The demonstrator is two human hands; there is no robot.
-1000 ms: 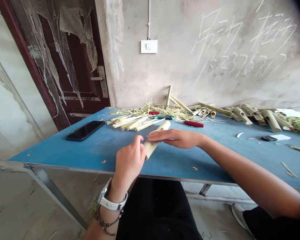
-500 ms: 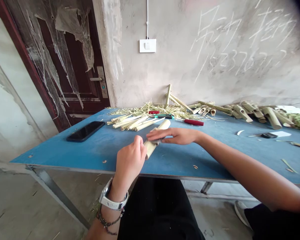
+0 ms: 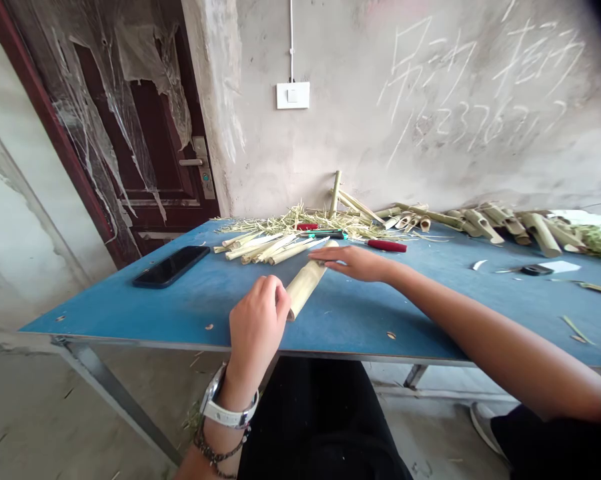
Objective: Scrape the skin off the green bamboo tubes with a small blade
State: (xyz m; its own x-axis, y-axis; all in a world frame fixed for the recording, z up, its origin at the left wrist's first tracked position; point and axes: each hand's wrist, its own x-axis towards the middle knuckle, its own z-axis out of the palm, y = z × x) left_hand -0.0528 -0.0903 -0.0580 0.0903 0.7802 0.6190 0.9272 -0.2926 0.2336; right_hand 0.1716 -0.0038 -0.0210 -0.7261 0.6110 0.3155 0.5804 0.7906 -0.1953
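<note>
A pale bamboo piece [image 3: 307,287] lies slanted on the blue table, its near end close to the front edge. My left hand [image 3: 259,310], with a white watch at the wrist, is closed at the near end of the piece; the fingertips are hidden behind the knuckles. My right hand [image 3: 350,261] rests palm down over the far part of the bamboo, its fingers pressed together on a small greyish pad [image 3: 320,263] that is mostly covered.
Thin bamboo sticks [image 3: 265,248] and shavings [image 3: 300,217] lie behind the hands, beside a red-handled tool [image 3: 387,246]. A black phone [image 3: 171,266] is at the left. Cut bamboo tubes [image 3: 540,233] and a knife [image 3: 537,270] are at the right.
My right hand has slid away from me along the bamboo toward its far end, uncovering more of the middle. My left hand stays closed near the near end.
</note>
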